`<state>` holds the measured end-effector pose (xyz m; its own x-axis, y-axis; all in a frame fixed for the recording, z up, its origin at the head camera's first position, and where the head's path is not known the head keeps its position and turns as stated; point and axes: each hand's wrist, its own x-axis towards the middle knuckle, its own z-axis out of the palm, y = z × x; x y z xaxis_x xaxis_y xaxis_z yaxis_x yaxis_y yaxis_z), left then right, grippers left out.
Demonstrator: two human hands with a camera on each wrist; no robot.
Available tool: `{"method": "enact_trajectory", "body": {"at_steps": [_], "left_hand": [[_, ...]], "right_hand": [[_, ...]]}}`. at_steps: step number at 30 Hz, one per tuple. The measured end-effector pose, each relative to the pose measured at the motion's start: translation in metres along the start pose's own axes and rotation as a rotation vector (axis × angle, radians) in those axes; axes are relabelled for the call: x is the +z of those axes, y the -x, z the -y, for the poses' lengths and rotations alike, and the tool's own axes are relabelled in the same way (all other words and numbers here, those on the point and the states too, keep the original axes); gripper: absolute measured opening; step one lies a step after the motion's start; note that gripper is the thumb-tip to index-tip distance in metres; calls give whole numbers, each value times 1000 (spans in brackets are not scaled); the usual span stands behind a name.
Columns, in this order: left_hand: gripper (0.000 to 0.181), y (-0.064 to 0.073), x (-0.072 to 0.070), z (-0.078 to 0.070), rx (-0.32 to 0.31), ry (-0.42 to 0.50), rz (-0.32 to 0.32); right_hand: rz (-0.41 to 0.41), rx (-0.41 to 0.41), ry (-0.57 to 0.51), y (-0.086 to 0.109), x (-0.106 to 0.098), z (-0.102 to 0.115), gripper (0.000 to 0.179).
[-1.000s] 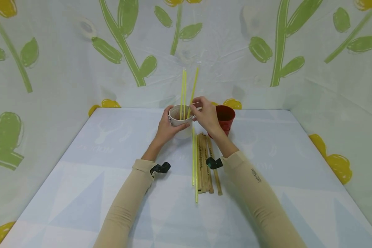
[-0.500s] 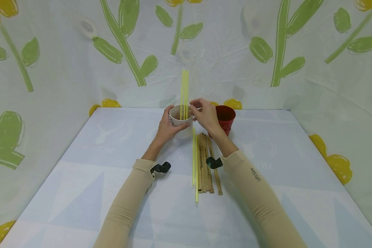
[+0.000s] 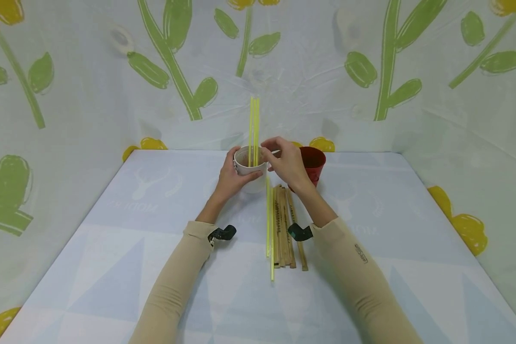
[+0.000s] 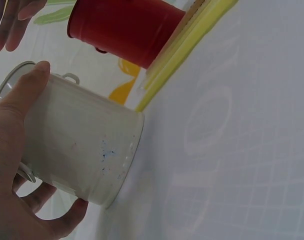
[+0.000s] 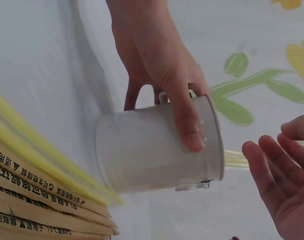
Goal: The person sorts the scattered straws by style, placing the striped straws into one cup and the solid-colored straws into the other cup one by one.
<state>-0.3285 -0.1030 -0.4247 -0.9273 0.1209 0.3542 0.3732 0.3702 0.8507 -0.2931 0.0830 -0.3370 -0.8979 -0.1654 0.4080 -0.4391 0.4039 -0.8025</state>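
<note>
A white metal pail (image 3: 254,184) with small side loops stands at the far middle of the table. My left hand (image 3: 233,177) grips it from the left, thumb across the front and fingers round the far side. Several yellow straws (image 3: 254,122) stand upright inside it, rising well above the rim. Beside the rim on the right is my right hand (image 3: 287,160), fingers loosely bent. In the right wrist view that hand (image 5: 287,175) has nothing between thumb and fingers, and a gap separates it from the pail (image 5: 152,150).
A red pail (image 3: 313,160) stands just behind and right of my right hand. In front of the white pail lie two yellow straws (image 3: 273,239) and several paper-wrapped straws (image 3: 284,229) with printed wrappers. A flowered curtain (image 3: 301,95) hangs behind the table.
A second ago my right hand pinched a tilted yellow straw at the rim. The straw now stands with the others and those fingers are off it. The left hand keeps its grip.
</note>
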Motion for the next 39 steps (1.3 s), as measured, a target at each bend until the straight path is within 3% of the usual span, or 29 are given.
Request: {"method": "enact_trajectory", "body": {"at_steps": [9,19,30,39], "left_hand": [[93,1,1,3,2,12,6],[92,2,0,3,10,7,6],[94,2,0,3,7,0,-2],[92,1,0,-1,23,1,-7]], "right_hand": [[47,-23,3,14,-7,1,23],[75,14,50,27,-16,-1,24],[209,125,105,33,-23,-4,26],[338,272,125,31,-17,-4,30]]}}
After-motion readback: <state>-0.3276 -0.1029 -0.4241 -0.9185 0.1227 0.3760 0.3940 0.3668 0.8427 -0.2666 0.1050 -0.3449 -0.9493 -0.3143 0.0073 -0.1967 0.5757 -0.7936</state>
